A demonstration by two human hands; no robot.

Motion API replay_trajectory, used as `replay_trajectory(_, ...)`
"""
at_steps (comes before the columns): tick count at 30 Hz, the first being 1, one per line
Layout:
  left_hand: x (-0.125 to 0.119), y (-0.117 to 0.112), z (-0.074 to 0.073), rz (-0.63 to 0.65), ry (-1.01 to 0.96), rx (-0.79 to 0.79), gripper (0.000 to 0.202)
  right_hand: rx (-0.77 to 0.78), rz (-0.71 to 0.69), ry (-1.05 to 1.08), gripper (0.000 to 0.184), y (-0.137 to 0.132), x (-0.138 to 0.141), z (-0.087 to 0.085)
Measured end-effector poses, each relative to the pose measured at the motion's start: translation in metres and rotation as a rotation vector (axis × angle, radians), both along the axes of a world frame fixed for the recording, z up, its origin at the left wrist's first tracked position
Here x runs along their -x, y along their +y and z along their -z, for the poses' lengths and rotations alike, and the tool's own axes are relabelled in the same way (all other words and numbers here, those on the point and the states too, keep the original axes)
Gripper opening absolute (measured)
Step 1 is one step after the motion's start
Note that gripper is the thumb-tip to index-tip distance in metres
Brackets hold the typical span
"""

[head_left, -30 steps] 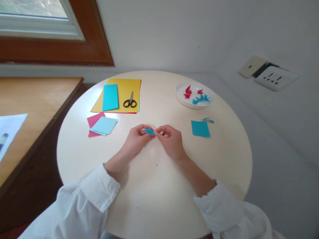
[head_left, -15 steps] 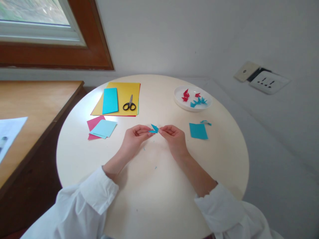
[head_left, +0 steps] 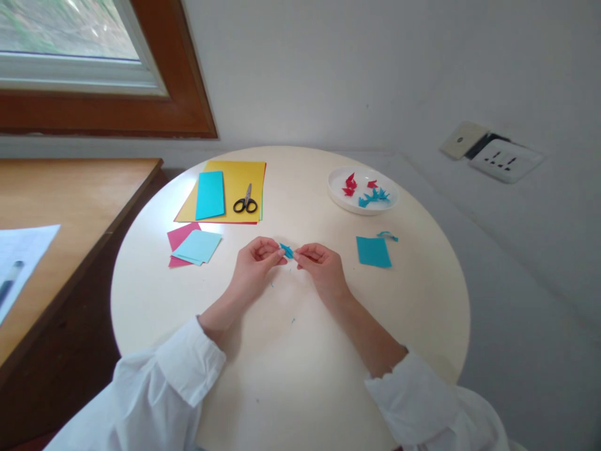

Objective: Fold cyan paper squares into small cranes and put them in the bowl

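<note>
A small folded blue paper [head_left: 287, 251] is pinched between my two hands above the middle of the round white table [head_left: 300, 376]. My left hand [head_left: 259, 260] has its thumb and fingers closed on the paper's left side. From the right, my right hand [head_left: 322, 263] pinches its other end. The fingertips cover parts of the paper, so its full shape is hidden. Tiny blue paper scraps [head_left: 293, 321] lie on the table below the hands. To the right of my right hand lie a blue paper square [head_left: 374, 252] and a thin blue paper strip [head_left: 389, 236].
Scissors [head_left: 245, 202] and a blue paper rectangle [head_left: 210, 195] rest on yellow sheets [head_left: 235, 172] at the back left. Pale blue squares [head_left: 197, 245] overlap pink ones [head_left: 181, 234]. A white dish [head_left: 340, 203] holds red [head_left: 350, 184] and blue folded papers [head_left: 374, 198]. A wooden desk [head_left: 94, 188] stands left.
The folded blue paper has turned, and its two spread points now look closer together. My right hand has shifted slightly left and down. The whole view has tilted a little.
</note>
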State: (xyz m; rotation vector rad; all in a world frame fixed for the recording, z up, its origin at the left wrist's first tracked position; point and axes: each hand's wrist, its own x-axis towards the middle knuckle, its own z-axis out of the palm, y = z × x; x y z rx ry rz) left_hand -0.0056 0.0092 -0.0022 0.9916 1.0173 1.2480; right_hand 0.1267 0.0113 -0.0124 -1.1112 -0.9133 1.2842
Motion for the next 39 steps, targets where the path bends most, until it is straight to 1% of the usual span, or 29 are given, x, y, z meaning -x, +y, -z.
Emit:
replay_trajectory(5, -0.0008, 0.0002, 0.0012, -0.007, 0.003, -0.005, 0.019, 0.037, -0.019, 0.042, 0.012, -0.0011, 0.0006, -0.0004)
replay_trajectory(10, -0.0004, -0.0005, 0.0000, 0.000, 0.031, -0.026, 0.014, 0.064, -0.037, 0.054, 0.014, -0.0006, 0.0004, 0.0009)
replay_trajectory(15, -0.0014, -0.0025, -0.0009, -0.010, 0.022, -0.055, 0.015, 0.043, -0.035, 0.045, 0.013, -0.0015, 0.0021, 0.0009)
replay_trajectory(19, -0.0021, -0.0032, -0.0012, -0.032, 0.065, -0.072, 0.012, 0.006, -0.011, 0.025, 0.011, -0.0018, 0.0025, 0.0014)
replay_trajectory(26, -0.0017, -0.0029, -0.0023, -0.070, 0.100, -0.076, 0.013, -0.008, 0.014, -0.014, 0.010, -0.0020, 0.0025, 0.0018)
replay_trajectory(35, 0.0001, -0.0022, -0.0016, -0.111, 0.189, -0.167, 0.016, -0.010, 0.018, -0.012, 0.010, -0.0047, 0.0048, 0.0016)
replay_trajectory(39, -0.0023, -0.0037, -0.0013, -0.115, 0.125, -0.121, 0.019, 0.000, 0.037, 0.038, 0.010, -0.0061, 0.0052, -0.0009)
